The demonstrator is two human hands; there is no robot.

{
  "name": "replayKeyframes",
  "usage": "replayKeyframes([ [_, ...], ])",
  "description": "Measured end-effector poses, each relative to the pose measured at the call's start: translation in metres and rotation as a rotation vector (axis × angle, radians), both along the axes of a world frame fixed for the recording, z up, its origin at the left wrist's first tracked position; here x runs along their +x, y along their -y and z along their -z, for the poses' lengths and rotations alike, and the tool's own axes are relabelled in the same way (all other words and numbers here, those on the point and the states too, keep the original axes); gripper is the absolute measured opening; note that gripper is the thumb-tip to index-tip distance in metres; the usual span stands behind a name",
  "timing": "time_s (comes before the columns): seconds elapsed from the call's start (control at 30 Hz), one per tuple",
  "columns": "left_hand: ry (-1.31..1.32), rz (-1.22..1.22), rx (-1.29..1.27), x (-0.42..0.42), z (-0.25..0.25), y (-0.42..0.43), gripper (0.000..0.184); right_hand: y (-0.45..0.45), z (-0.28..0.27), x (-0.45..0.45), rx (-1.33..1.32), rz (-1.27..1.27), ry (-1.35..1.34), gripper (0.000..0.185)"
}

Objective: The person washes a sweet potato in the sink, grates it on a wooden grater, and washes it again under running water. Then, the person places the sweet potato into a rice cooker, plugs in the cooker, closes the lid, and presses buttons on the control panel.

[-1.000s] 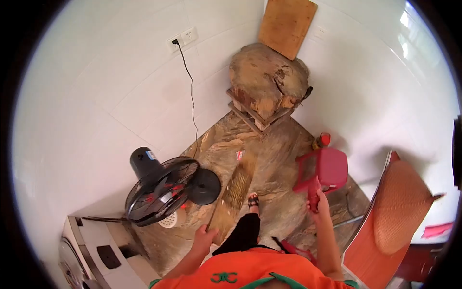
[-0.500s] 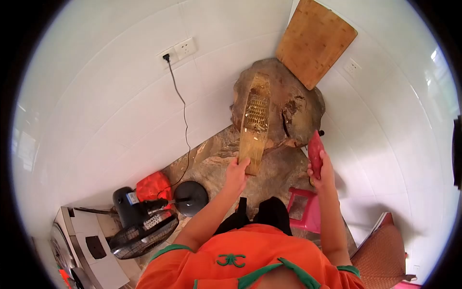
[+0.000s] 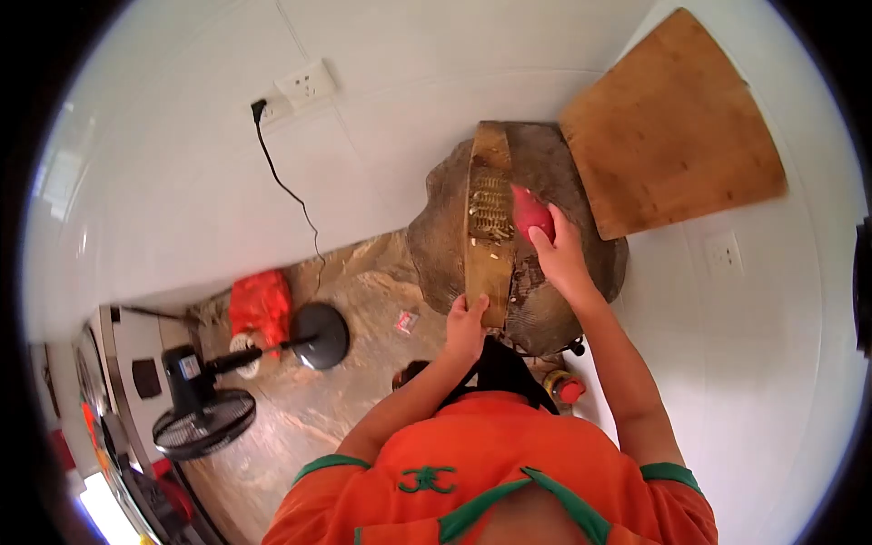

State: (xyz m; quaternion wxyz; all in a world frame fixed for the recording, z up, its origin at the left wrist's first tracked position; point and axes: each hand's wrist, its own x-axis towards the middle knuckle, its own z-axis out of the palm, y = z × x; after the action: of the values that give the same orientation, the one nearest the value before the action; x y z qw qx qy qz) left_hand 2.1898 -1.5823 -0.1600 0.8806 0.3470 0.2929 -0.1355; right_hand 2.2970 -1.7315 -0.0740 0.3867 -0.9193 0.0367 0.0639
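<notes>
A long wooden grater point(image 3: 491, 263) with a metal rasp patch in its upper half lies over the big wooden stump block point(image 3: 545, 313). My left hand point(image 3: 467, 327) grips its near end, thumb on top. Light crumbs stick to the rasp and the wood. In my right hand point(image 3: 560, 250) is a red-skinned root point(image 3: 530, 214), its tip pointing up and left, just right of the rasp. Whether it touches the rasp I cannot tell.
A wooden board point(image 3: 672, 127) leans on the wall behind the block. At left stand a black fan point(image 3: 204, 413), its round base point(image 3: 320, 336) and a red bag point(image 3: 261, 307). A red-lidded jar point(image 3: 569, 391) is below the block. A cord hangs from the socket point(image 3: 306, 84).
The view has moved closer to the block. The grater has gone from above the floor to over the block, and the red root has moved left to beside the rasp.
</notes>
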Motion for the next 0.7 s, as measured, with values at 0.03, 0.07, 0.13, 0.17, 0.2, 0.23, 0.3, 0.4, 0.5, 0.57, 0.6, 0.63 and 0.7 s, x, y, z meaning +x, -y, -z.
replayKeyframes([
  [0.03, -0.015, -0.013, 0.006, -0.002, 0.010, 0.010, 0.025, -0.004, -0.008, 0.008, -0.050, -0.034, -0.019, 0.057],
  [0.07, -0.028, -0.024, 0.013, -0.004, 0.018, 0.017, 0.024, -0.008, -0.006, 0.013, -0.060, -0.045, -0.023, 0.056],
  [0.13, -0.035, -0.039, -0.107, 0.001, 0.016, 0.026, 0.025, -0.013, 0.002, 0.024, -0.075, -0.057, -0.016, 0.055],
  [0.17, -0.033, -0.039, -0.167, 0.003, 0.012, 0.027, 0.026, -0.014, 0.007, 0.026, -0.108, -0.093, -0.009, 0.055],
  [0.2, -0.070, -0.037, -0.255, 0.006, 0.000, 0.026, 0.026, -0.015, 0.012, 0.024, -0.140, -0.122, 0.000, 0.056],
  [0.23, -0.105, -0.028, -0.342, 0.013, -0.017, 0.024, 0.026, -0.015, 0.015, 0.025, -0.171, -0.143, 0.012, 0.056],
  [0.3, -0.158, 0.044, -0.552, 0.024, -0.016, 0.021, 0.028, -0.015, 0.018, 0.024, -0.246, -0.184, 0.027, 0.057],
  [0.4, -0.143, 0.166, -0.754, 0.035, 0.003, 0.017, 0.030, -0.022, 0.015, 0.021, -0.360, -0.230, 0.031, 0.056],
  [0.5, -0.055, 0.149, -0.617, 0.034, -0.007, 0.018, 0.032, -0.035, -0.008, 0.030, -0.427, -0.253, -0.208, 0.055],
  [0.57, -0.040, 0.113, -0.492, 0.030, -0.010, 0.016, 0.033, -0.038, -0.012, 0.032, -0.447, -0.249, -0.291, 0.055],
  [0.6, -0.041, 0.121, -0.481, 0.028, -0.010, 0.015, 0.034, -0.033, -0.006, 0.031, -0.461, -0.248, -0.249, 0.055],
  [0.63, -0.044, 0.128, -0.471, 0.027, -0.008, 0.015, 0.034, -0.030, -0.003, 0.029, -0.475, -0.248, -0.209, 0.056],
  [0.7, -0.051, 0.131, -0.481, 0.026, -0.005, 0.016, 0.036, -0.029, 0.000, 0.018, -0.478, -0.216, -0.128, 0.055],
])
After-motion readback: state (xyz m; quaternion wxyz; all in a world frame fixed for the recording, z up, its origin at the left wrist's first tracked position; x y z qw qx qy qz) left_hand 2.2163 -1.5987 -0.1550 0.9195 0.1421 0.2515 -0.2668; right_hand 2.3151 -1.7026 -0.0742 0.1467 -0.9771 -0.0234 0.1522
